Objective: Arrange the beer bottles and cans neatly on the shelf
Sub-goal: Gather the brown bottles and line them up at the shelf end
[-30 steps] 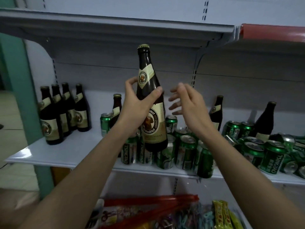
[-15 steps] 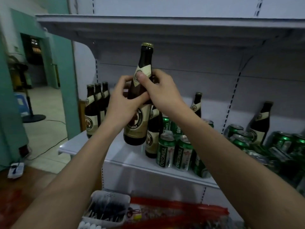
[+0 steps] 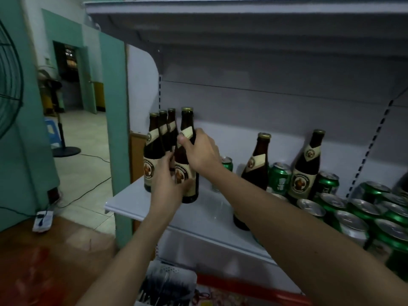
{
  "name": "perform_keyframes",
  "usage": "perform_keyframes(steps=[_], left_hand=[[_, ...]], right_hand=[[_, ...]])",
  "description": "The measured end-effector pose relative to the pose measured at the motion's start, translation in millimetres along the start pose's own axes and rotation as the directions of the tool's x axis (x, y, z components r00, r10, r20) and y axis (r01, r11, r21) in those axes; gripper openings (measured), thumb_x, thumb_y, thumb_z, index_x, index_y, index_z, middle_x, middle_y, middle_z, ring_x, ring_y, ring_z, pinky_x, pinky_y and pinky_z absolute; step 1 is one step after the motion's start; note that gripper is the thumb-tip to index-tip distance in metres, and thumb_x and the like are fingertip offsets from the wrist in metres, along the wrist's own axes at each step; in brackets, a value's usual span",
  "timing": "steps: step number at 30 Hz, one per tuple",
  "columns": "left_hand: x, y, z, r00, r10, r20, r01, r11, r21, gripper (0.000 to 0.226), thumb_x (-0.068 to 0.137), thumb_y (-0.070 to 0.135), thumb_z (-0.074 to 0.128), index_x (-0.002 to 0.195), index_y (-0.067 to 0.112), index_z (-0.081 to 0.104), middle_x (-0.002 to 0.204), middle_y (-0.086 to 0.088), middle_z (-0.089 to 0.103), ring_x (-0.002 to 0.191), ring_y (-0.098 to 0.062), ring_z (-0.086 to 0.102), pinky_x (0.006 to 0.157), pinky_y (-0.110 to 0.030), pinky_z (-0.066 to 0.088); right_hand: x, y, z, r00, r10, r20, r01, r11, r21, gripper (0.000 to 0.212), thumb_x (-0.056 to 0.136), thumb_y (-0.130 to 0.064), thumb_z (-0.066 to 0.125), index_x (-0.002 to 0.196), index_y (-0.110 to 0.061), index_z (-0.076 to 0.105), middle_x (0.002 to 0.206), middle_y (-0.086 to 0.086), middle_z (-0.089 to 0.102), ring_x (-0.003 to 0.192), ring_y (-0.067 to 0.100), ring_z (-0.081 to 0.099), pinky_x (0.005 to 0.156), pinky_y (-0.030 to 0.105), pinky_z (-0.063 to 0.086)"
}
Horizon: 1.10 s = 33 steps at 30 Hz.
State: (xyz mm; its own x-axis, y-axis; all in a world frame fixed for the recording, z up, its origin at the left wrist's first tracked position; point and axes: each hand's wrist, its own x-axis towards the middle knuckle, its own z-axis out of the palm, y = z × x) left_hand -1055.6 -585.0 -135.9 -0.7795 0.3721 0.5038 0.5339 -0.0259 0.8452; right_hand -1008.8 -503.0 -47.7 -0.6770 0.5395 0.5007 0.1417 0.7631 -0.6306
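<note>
A dark beer bottle [image 3: 187, 120] with a cream label stands on the white shelf [image 3: 132, 206] at its left end, right beside a row of three matching bottles [image 3: 154, 151]. My right hand [image 3: 199, 151] grips its neck and shoulder. My left hand [image 3: 169, 182] holds its lower body at the label. Two more bottles [image 3: 258, 166] [image 3: 308, 166] stand further right among green cans [image 3: 279, 177].
Several green cans [image 3: 353, 217] crowd the shelf's right part, some lying down. An upper shelf [image 3: 242, 16] hangs overhead. Below the shelf are a red-rimmed bin [image 3: 242, 286] and a white basket [image 3: 170, 277]. At left stand a green pillar [image 3: 114, 129] and a fan stand [image 3: 64, 149].
Both hands carried the bottle left and down, from mid-air to the shelf beside the row of three. The view turned left with it.
</note>
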Motion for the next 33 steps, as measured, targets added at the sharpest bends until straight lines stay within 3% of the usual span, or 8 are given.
perform_keyframes(steps=[5,10,14,21,26,29,33], left_hand=[[18.9,-34.3,20.4,0.992,0.088,-0.095,-0.067,0.976,0.207,0.072,0.085,0.004,0.074,0.147,0.010,0.039,0.144,-0.010,0.048,0.133,-0.023,0.045,0.105,-0.024,0.035],[43.3,-53.4,28.3,0.990,0.087,-0.113,-0.054,0.961,0.270,0.071,0.085,0.006,0.074,0.146,0.010,0.039,0.143,-0.011,0.048,0.133,-0.027,0.045,0.105,-0.034,0.039],[54.6,-62.0,34.3,0.989,0.090,-0.119,-0.047,0.946,0.321,0.071,0.086,0.006,0.071,0.148,0.009,0.036,0.138,-0.015,0.047,0.127,-0.032,0.047,0.100,-0.040,0.044],[52.5,-70.9,48.7,0.989,0.142,-0.053,-0.098,0.866,0.491,0.063,0.095,0.002,0.056,0.150,0.007,0.028,0.137,-0.022,0.045,0.113,-0.039,0.053,0.084,-0.042,0.046],[51.5,-74.7,60.8,0.997,0.074,-0.017,-0.060,0.904,0.424,0.065,0.097,0.000,0.051,0.154,0.005,0.020,0.156,-0.018,0.033,0.134,-0.037,0.045,0.100,-0.044,0.044],[53.2,-75.3,64.2,0.998,0.070,-0.010,-0.059,0.909,0.413,0.068,0.097,0.000,0.050,0.155,0.004,0.015,0.159,-0.018,0.028,0.140,-0.036,0.038,0.102,-0.043,0.040],[51.0,-78.2,66.7,0.997,0.069,0.038,-0.078,0.918,0.388,0.077,0.095,-0.001,0.049,0.157,0.004,0.003,0.164,-0.019,0.011,0.149,-0.033,0.018,0.112,-0.040,0.031]], right_hand=[[31.5,25.5,32.2,0.999,0.026,-0.019,-0.025,0.998,0.050,0.036,0.102,-0.040,0.050,0.114,-0.007,0.056,0.108,0.011,0.065,0.100,0.028,0.061,0.075,0.032,0.041],[53.2,42.1,58.5,0.999,0.023,-0.025,-0.020,0.995,0.097,0.034,0.102,-0.037,0.051,0.114,-0.005,0.057,0.113,0.010,0.059,0.101,0.027,0.059,0.084,0.039,0.048],[67.9,49.7,68.1,0.999,0.014,-0.029,-0.012,0.997,0.077,0.037,0.102,-0.039,0.049,0.116,-0.005,0.056,0.113,0.005,0.038,0.095,0.026,0.054,0.087,0.038,0.046],[82.3,60.5,78.5,0.999,0.010,-0.048,-0.005,0.996,0.093,0.038,0.102,-0.037,0.050,0.115,-0.002,0.055,0.114,0.010,0.041,0.097,0.031,0.054,0.095,0.046,0.045],[90.7,66.5,81.5,0.997,0.020,-0.071,-0.012,0.993,0.116,0.039,0.101,-0.038,0.053,0.115,-0.002,0.056,0.115,0.012,0.042,0.099,0.032,0.054,0.096,0.048,0.045],[94.0,64.3,82.6,0.997,0.004,-0.075,0.005,0.993,0.117,0.040,0.099,-0.038,0.055,0.123,-0.005,0.053,0.118,0.012,0.043,0.102,0.033,0.054,0.097,0.049,0.046],[94.5,63.4,84.6,0.997,0.004,-0.083,0.005,0.994,0.106,0.046,0.098,-0.039,0.057,0.129,-0.007,0.045,0.121,0.013,0.043,0.105,0.036,0.054,0.096,0.051,0.046]])
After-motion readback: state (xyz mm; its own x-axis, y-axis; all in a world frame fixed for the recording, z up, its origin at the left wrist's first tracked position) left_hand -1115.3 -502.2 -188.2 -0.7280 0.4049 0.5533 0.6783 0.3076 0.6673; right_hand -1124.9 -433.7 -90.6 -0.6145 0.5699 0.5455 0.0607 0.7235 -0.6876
